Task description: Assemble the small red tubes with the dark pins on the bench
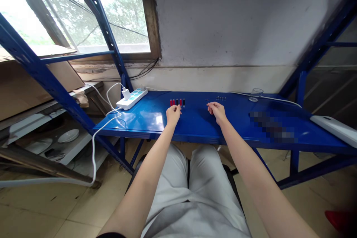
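Through the head camera I have a grey, scuffed wall (223,22) filling the back of the room, and a window (126,11) at left with trees beyond. Against the wall I see a glossy blue table (145,123) in a blue metal frame, light glaring off its left half. A white power strip (136,96) sits at its left back corner, a pixelated dark object (269,124) lies on the right. My left hand (173,114) is over the tabletop, fingers curled in, just in front of a row of small red and dark cylinders (180,102); my right hand (216,111) has fingertips near the thumb. I cannot tell whether either is clamped on anything. A clear glass (256,95) stands at the back right, and tiny metallic pieces (221,98) lie beyond my right hand
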